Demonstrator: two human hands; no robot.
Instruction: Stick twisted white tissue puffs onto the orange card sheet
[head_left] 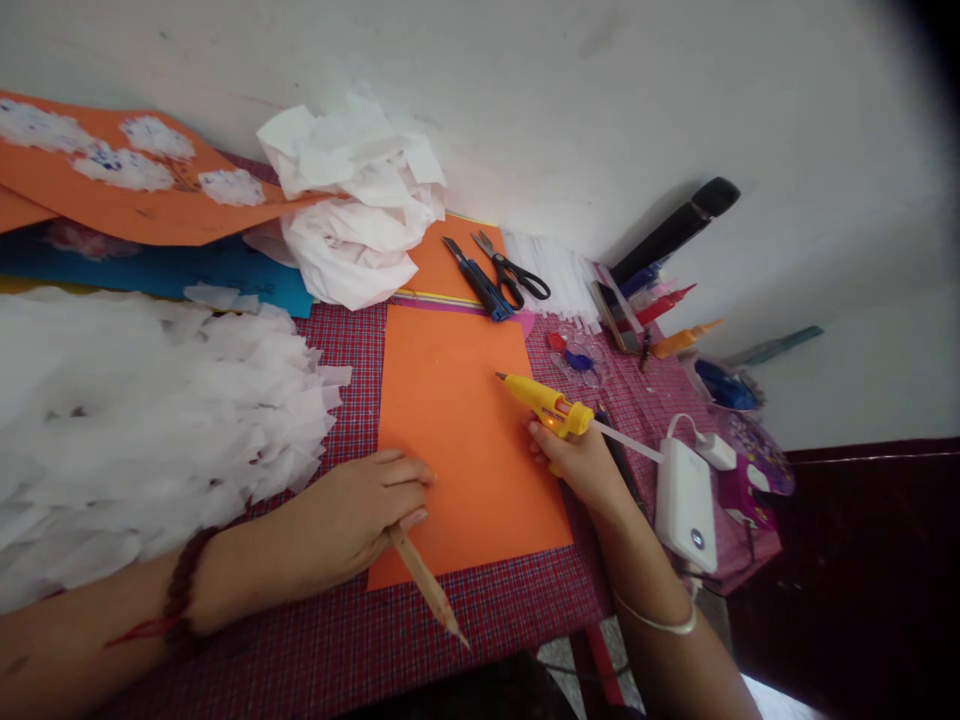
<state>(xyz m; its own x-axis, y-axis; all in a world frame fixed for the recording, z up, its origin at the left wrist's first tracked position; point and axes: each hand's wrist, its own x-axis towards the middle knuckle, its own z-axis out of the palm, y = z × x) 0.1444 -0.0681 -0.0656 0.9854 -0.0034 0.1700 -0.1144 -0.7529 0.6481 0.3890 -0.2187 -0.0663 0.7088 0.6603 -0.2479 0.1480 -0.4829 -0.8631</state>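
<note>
My right hand (581,465) is closed round a yellow glue gun (544,402), its nozzle pointing left over the right edge of an orange paper sheet (457,440). A white glue stick pokes out of the gun's back. My left hand (360,510) rests on the sheet's lower left edge, fingers curled round a wooden pencil (427,585) that points down toward the table's front edge. The sheet lies flat on a red checked tablecloth (345,350).
A heap of cut white tissue (142,430) fills the left. Crumpled white paper (360,200), a utility knife (476,280) and scissors (514,268) lie behind the sheet. A white power bank (684,505), paint tubes (664,305) and a palette (577,355) sit right. A white wall stands behind.
</note>
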